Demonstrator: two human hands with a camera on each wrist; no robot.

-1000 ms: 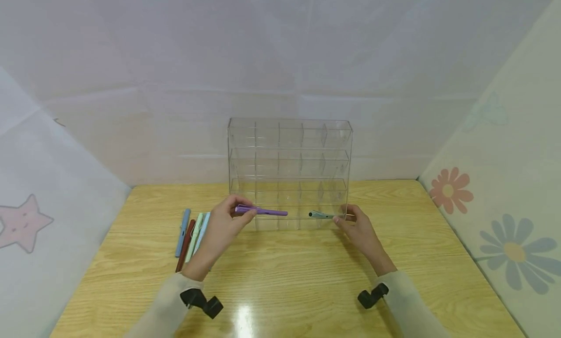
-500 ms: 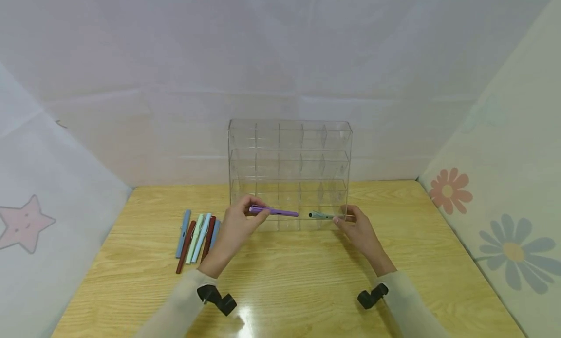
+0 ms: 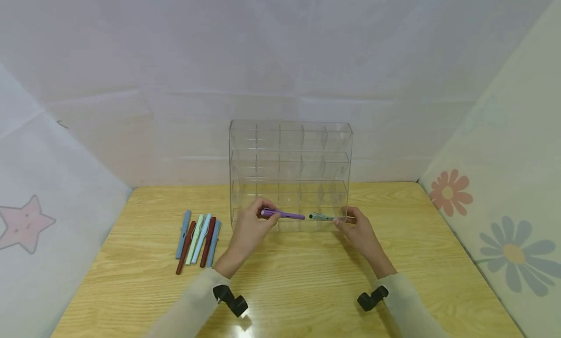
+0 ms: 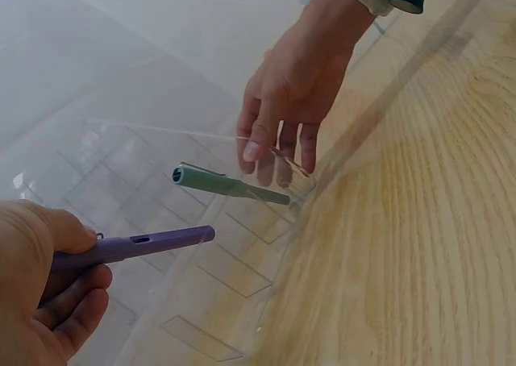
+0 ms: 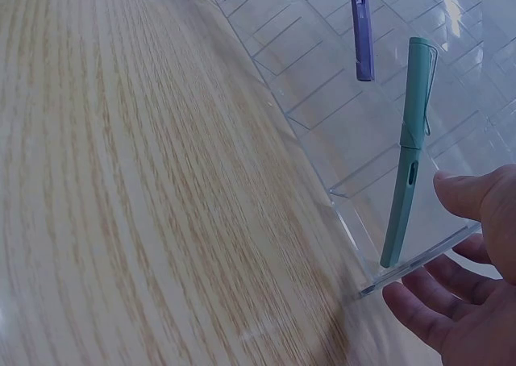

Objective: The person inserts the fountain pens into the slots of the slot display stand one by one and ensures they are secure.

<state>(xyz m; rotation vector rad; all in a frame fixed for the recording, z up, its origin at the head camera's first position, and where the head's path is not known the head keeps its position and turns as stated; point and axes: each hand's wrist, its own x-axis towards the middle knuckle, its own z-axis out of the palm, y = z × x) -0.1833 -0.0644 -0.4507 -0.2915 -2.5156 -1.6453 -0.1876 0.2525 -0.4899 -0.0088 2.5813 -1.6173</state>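
In the head view, my left hand (image 3: 250, 231) pinches a purple pen (image 3: 289, 215) near its capped end, its other end pointing right across the front of a clear acrylic rack (image 3: 290, 122). A green pen (image 3: 319, 216) with a wire clip lies in the rack's lowest row at the right, its capped end pointing left towards the purple pen. My right hand (image 3: 360, 232) grips the rack's lower right side edge. In the right wrist view the thumb is inside that edge and the fingers (image 5: 423, 314) outside, apart from the green pen (image 5: 407, 156).
Left of the rack, several pens lie side by side on the wooden table (image 3: 289, 289): blue (image 3: 183, 234), dark red (image 3: 186, 248), light green (image 3: 195, 240), light blue (image 3: 201, 239) and others. Behind the rack hangs a pale cloth (image 3: 280, 50).
My left hand has moved right with the purple pen, bringing its tip close to the green pen and uncovering the pens on the table. The right hand stays at the rack's edge.
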